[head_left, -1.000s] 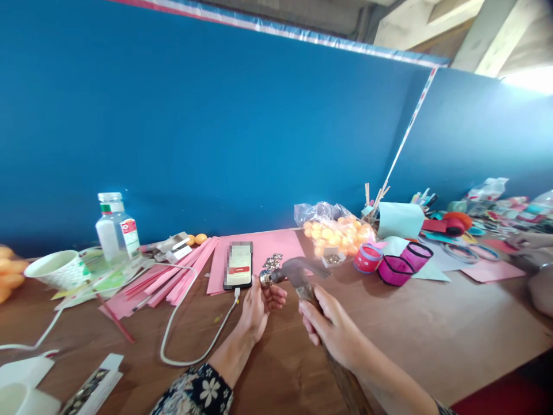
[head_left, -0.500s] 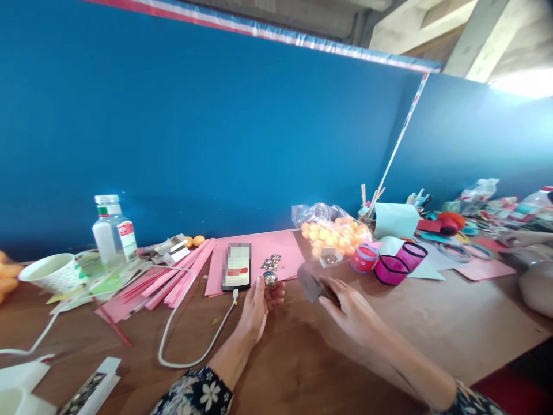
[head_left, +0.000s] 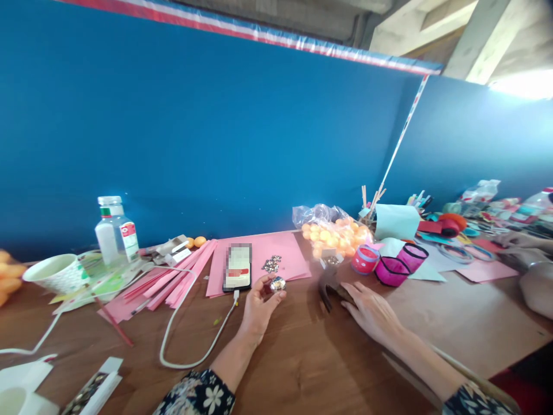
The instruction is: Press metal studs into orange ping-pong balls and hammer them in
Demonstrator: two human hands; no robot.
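Note:
My left hand (head_left: 258, 304) is raised a little above the wooden table (head_left: 302, 357), its fingertips pinched on a small shiny silver piece (head_left: 277, 283). My right hand (head_left: 372, 312) lies low on the table, fingers loosely over the handle of a dark hammer; the hammer head (head_left: 327, 290) rests on the wood just left of the fingertips, and the handle is hidden under my palm. A small heap of silver pieces (head_left: 271, 264) sits on a pink sheet (head_left: 283, 251) beyond my left hand, next to a phone (head_left: 237, 266) on a white cable (head_left: 190, 340).
A bag of orange balls (head_left: 332, 229) and pink paper rings (head_left: 404, 262) stand behind the hammer. Pink strips (head_left: 173, 276), a bottle (head_left: 113, 230) and a paper cup (head_left: 56, 271) are at the left. Another person's hand (head_left: 518, 239) works amid craft clutter at the far right.
My right hand has swung the hammer away from the silver piece and lowered it to the table on the right. My left hand still holds the silver piece and has turned slightly.

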